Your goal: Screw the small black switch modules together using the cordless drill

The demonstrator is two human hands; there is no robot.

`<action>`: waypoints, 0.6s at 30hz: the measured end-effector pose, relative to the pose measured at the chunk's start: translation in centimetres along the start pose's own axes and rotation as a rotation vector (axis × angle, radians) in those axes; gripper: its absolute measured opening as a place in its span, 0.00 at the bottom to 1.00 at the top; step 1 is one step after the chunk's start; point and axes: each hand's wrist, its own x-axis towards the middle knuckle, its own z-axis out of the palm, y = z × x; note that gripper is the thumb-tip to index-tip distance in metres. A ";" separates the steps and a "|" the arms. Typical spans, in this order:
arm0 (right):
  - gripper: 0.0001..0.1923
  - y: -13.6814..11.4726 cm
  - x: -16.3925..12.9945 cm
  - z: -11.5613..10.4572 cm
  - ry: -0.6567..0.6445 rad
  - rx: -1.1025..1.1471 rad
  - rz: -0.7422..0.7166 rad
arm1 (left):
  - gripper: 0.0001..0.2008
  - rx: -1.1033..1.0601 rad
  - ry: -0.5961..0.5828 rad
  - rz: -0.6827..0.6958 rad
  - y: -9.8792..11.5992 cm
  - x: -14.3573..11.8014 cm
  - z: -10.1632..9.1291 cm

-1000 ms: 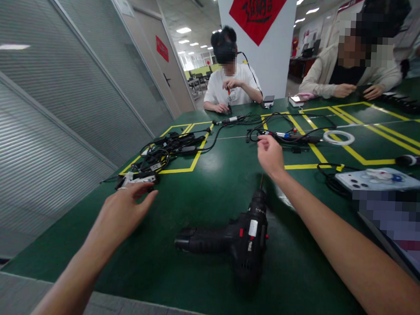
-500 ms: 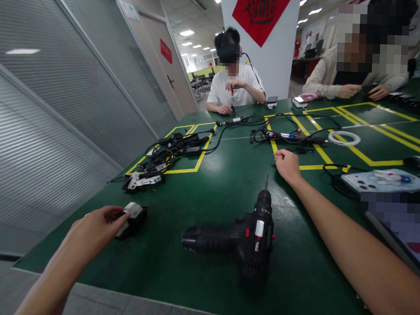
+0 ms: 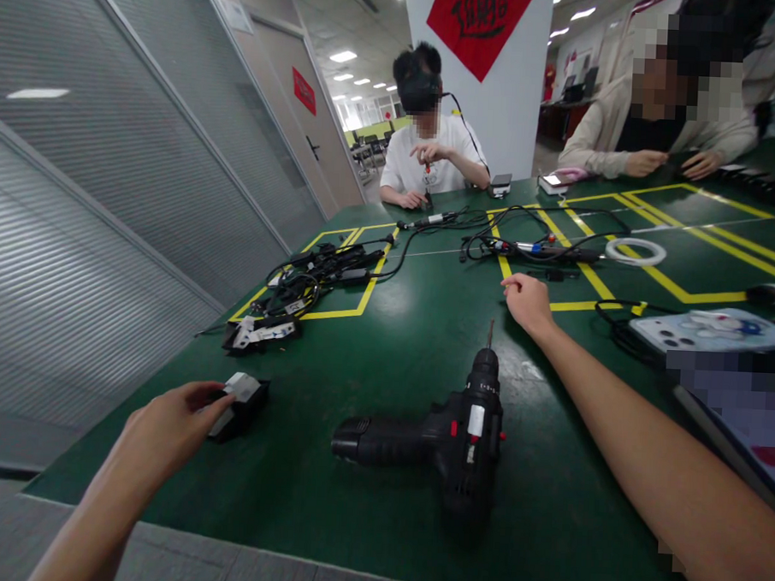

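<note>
My left hand grips a small black block with a white label, a battery pack by its look, resting on the green table near the front left edge. A black cordless drill lies on its side in front of me, bit pointing away. My right hand rests beyond the drill's tip, fingers loosely curled; whether it holds anything small is unclear.
A second black pack and a tangle of black cables lie at the left. More cables and tools, a white ring and a phone lie on the right. Two people sit at the far side.
My left hand reached to the packs at the left, took one and pulled it toward the front edge. My right hand drew back from the far cables toward the drill's tip.
</note>
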 end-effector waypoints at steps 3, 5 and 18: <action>0.17 0.1 0.0 0.0 -0.005 -0.003 0.000 | 0.27 0.006 0.002 -0.016 -0.2 0.1 0.0; 0.17 0.0 0.0 0.0 -0.008 -0.004 -0.003 | 0.28 -0.010 0.014 -0.026 -0.4 0.2 0.1; 0.17 -0.2 0.0 -0.2 -0.032 -0.032 -0.004 | 0.31 -0.030 0.043 -0.043 -0.8 0.3 0.8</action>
